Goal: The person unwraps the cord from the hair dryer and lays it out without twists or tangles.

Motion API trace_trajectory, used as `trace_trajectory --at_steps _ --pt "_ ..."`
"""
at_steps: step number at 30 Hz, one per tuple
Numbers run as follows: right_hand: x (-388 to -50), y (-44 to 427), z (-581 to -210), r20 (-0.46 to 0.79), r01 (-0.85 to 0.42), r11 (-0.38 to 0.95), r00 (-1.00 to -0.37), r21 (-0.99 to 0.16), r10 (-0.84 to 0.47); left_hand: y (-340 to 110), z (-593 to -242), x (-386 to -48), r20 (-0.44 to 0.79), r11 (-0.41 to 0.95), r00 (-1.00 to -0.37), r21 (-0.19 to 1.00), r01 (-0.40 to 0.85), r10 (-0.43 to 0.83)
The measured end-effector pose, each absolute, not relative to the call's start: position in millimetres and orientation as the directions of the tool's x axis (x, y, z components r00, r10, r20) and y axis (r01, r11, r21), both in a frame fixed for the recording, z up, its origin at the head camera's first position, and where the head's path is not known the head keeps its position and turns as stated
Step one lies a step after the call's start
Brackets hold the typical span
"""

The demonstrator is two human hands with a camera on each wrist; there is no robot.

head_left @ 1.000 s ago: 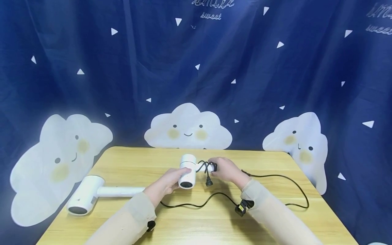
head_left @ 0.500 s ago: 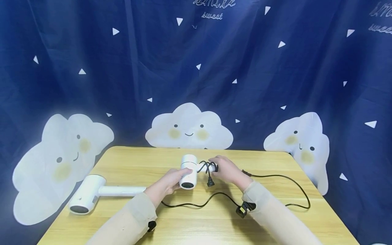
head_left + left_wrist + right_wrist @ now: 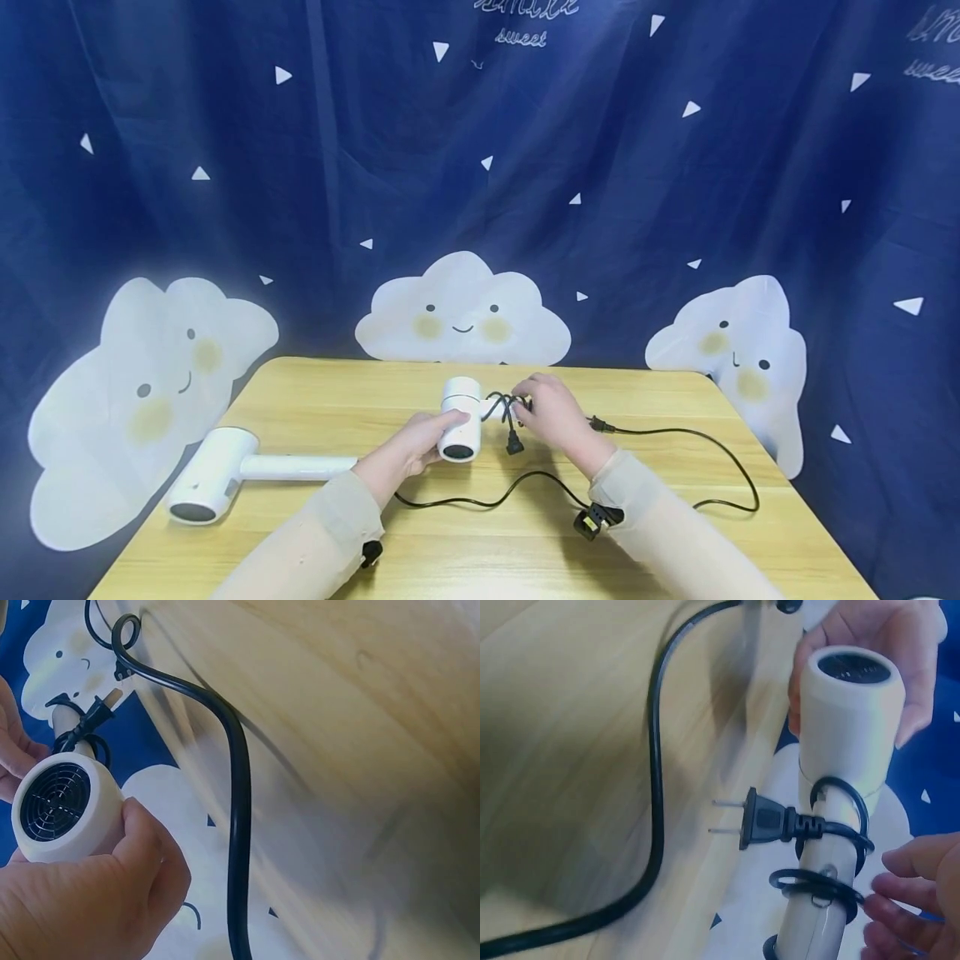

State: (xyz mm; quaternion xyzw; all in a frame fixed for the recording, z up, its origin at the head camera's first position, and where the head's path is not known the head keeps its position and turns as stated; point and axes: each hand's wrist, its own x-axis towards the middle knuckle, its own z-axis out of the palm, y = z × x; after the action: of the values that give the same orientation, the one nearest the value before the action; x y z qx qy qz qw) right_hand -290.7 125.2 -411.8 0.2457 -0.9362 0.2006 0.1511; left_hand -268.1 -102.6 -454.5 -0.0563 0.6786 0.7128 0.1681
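Note:
A small white hair dryer is in my left hand, fingers and thumb wrapped round its barrel. In the left wrist view its dark round grille faces the camera. A black cord winds in loops round the handle, and a two-prong plug sticks out sideways. My right hand is at the handle's far end. The right wrist view shows this hand's fingertips touching the edge of a cord loop, thumb and fingers loosely bent and apart.
A larger white hair dryer lies at the table's left, its handle pointing right. A black cord crosses the table in front of the hands. At the right, another stretch of cord curves beside a plug.
My right hand has loosened from the handle's end and risen slightly, its fingers now at the wound cord. The left hand and the small dryer have hardly moved.

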Motion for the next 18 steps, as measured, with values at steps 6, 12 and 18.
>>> trace_trajectory --at_steps 6,12,18 --pt "-288.9 112.4 -419.0 0.445 -0.566 0.789 -0.785 -0.236 -0.431 -102.6 -454.9 -266.5 -0.303 -0.013 -0.94 0.951 -0.309 0.158" --pt "-287.2 101.1 -423.3 0.474 -0.57 0.805 -0.761 -0.163 -0.443 -102.5 -455.4 -263.9 -0.299 -0.014 -0.941 0.952 -0.305 0.158" --pt "-284.7 95.2 -423.0 0.445 -0.529 0.829 -0.795 -0.179 -0.412 -102.4 -455.4 -263.1 -0.302 -0.013 -0.942 0.952 -0.307 0.148"
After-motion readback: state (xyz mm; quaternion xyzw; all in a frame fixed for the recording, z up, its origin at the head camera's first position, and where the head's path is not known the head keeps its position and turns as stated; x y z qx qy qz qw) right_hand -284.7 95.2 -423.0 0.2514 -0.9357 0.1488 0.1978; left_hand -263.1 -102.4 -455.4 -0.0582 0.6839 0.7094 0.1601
